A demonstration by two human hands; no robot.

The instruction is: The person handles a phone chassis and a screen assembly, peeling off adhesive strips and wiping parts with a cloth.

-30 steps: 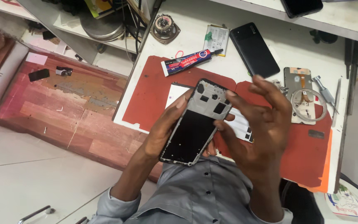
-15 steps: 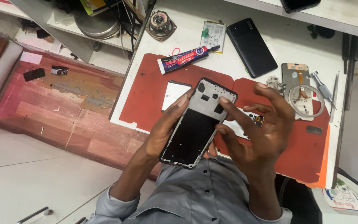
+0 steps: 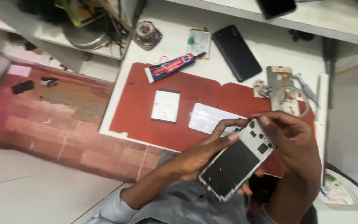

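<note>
An opened phone [image 3: 235, 161], back cover off and its dark inner frame showing, is held tilted over the table's front edge. My left hand [image 3: 199, 151] grips it along its left side, thumb near the top. My right hand [image 3: 295, 151] curls over the phone's upper right end, fingertips on the camera area. A white flat battery [image 3: 165, 105] and a pale card [image 3: 208, 118] lie on the red work mat [image 3: 137, 108] just beyond my hands.
A glue tube [image 3: 170, 66], a black phone back [image 3: 236, 52], a small white pack [image 3: 199, 42] and a round metal part [image 3: 147, 34] lie farther back. Loose parts and a clear ring [image 3: 289, 99] sit at the right. A shelf [image 3: 332, 29] runs above.
The view has shifted, so my hands and the phone now sit lower and further right. My right hand has closed down onto the phone's top end.
</note>
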